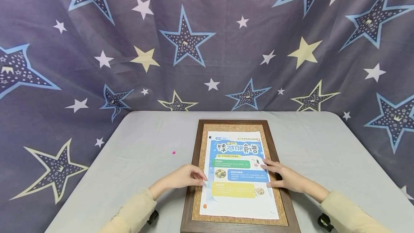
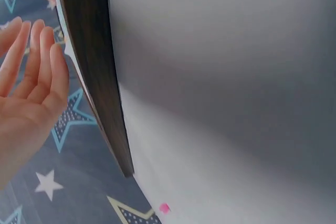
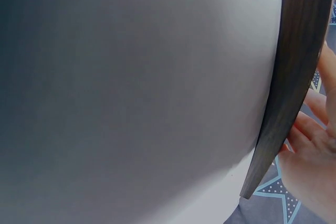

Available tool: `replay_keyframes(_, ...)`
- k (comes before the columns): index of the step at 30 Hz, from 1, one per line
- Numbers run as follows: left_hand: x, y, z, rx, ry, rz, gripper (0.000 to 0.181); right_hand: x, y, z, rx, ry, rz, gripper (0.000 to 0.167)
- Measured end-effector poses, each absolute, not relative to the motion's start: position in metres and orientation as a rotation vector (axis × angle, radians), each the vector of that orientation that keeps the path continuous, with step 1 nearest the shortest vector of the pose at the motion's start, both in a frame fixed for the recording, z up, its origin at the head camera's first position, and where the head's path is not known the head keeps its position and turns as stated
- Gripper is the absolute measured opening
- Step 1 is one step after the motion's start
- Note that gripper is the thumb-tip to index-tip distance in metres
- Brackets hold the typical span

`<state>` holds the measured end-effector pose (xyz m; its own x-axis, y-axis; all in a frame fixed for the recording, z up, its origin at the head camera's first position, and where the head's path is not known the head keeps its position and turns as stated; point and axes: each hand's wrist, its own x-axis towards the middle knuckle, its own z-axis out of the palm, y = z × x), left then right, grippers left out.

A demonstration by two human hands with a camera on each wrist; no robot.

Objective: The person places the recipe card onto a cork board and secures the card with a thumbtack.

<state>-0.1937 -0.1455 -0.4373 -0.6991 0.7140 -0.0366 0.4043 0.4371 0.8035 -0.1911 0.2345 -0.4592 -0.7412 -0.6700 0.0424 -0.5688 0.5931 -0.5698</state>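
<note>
A printed poster (image 1: 239, 206) with blue, green and yellow panels and large Chinese characters lies on a cork board (image 1: 197, 209) in a dark brown wooden frame (image 1: 240, 228). My left hand (image 1: 184, 176) is over the left side of the frame, its fingertips at the poster's left edge. In the left wrist view its fingers are extended and gently bent. My right hand (image 1: 288, 176) rests across the right side, with spread fingertips on the poster's right edge. A dark round pin (image 1: 210, 137) sits at the poster's top left corner, an orange one (image 1: 205, 206) at its bottom left.
A small pink piece (image 1: 174, 152) lies on the grey-covered table (image 1: 155, 132), left of the board. Behind the table hangs a dark curtain (image 1: 226, 64) with a star pattern. Black wrist straps (image 1: 325, 222) show below the sleeves.
</note>
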Motion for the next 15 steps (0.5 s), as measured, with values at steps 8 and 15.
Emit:
replay_keyframes(8,-0.203,-0.162,-0.433,0.85,2.482,1.154,0.014,-0.192,0.235,-0.46,-1.05,2.648,-0.848,0.064)
replay_keyframes(15,-0.213,-0.177,-0.435,0.843,2.607,1.124,0.014,-0.192,0.235,-0.461,-1.046,2.653,-0.838,0.065)
